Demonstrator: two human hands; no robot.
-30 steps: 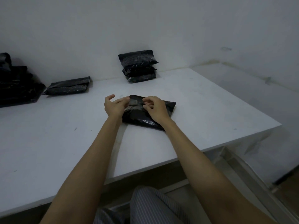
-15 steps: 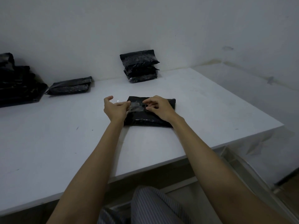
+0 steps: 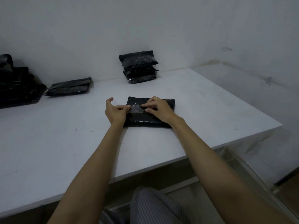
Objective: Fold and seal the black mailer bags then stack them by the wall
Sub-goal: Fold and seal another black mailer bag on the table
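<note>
A folded black mailer bag point(image 3: 145, 121) lies on the white table point(image 3: 64, 143), square to me, with a strip of clear tape point(image 3: 135, 108) across its top. My left hand point(image 3: 115, 111) holds the bag's left edge, fingers curled at the tape's end. Over the bag's right half, my right hand point(image 3: 157, 109) pinches the tape with curled fingers. A stack of several sealed black bags point(image 3: 139, 68) stands against the back wall.
One flat black bag point(image 3: 69, 87) lies near the wall at the left. Beyond it a pile of black bags point(image 3: 16, 84) fills the far left. The table's right edge point(image 3: 258, 135) drops off to the floor; my striped trousers point(image 3: 153, 207) show below.
The bag has turned from a tilted position to lie square. Both hands have shifted slightly along the tape strip on its top.
</note>
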